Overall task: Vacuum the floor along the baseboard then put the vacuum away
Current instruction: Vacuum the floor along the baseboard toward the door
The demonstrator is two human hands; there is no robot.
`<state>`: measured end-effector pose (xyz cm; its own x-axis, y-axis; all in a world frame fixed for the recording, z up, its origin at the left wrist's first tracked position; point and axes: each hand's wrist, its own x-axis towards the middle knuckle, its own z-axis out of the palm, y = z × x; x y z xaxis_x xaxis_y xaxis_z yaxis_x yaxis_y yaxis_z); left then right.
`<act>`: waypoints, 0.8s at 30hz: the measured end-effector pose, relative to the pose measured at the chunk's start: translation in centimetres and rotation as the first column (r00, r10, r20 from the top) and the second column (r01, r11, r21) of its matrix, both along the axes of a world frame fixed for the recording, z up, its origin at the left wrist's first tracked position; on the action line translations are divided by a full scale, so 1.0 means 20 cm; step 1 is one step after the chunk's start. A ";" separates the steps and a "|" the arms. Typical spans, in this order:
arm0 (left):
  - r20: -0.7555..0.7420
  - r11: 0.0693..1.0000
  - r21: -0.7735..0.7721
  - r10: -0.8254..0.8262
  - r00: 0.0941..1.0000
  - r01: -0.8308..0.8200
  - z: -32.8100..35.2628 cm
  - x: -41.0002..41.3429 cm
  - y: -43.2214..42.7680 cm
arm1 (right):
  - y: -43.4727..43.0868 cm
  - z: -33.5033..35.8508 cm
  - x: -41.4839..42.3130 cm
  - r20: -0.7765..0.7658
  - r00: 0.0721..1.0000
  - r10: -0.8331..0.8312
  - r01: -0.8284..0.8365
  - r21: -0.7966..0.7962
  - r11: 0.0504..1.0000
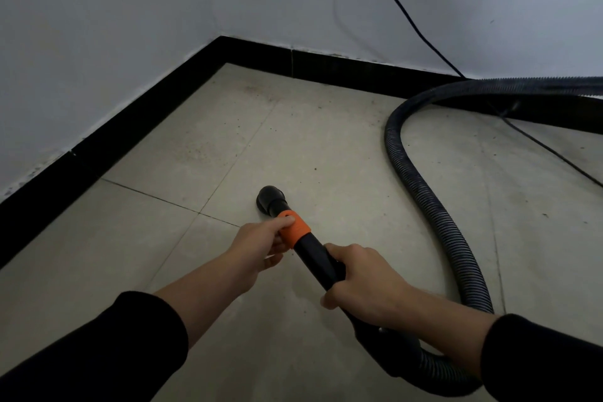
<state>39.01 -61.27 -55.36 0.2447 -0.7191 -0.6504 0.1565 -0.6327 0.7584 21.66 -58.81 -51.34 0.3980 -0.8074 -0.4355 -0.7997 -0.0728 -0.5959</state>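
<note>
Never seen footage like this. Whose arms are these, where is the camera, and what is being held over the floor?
No machine here: one camera sits on a person's head, looking down at their own arms. The left hand grips the orange collar of a vacuum wand; the right hand holds the wand further back. Its black nozzle points at the tiled floor, short of the black baseboard. The ribbed hose loops right; a power cord climbs the wall.
</note>
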 end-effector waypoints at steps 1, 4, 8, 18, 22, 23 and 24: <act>-0.001 1.000 -0.002 0.011 1.000 -0.011 0.00 0.01 -0.01 | -0.01 -0.01 0.02 0.007 1.000 -0.001 0.001 -0.003 1.000; -0.002 0.998 -0.022 0.056 0.998 -0.056 0.00 0.05 -0.05 | -0.05 -0.02 0.08 0.034 0.999 -0.013 0.013 -0.001 1.000; -0.013 0.989 -0.057 0.133 0.991 -0.134 0.00 0.08 -0.14 | -0.13 -0.05 0.18 0.075 0.996 -0.055 0.055 -0.002 0.998; 0.034 0.958 -0.077 0.278 0.960 -0.275 -0.04 0.28 -0.42 | -0.44 -0.11 0.46 0.120 0.992 -0.030 0.018 0.101 0.995; 0.073 0.947 -0.035 0.321 0.944 -0.319 0.04 0.32 -0.49 | -0.54 -0.02 0.55 0.108 0.994 -0.017 -0.002 0.178 0.984; 0.083 0.946 -0.017 0.323 0.943 -0.323 0.06 0.32 -0.50 | -0.56 0.01 0.55 0.100 0.995 -0.012 -0.009 0.201 0.980; 0.091 0.945 0.003 0.327 0.941 -0.328 0.09 0.31 -0.51 | -0.58 0.05 0.55 0.091 0.996 -0.009 -0.013 0.231 0.973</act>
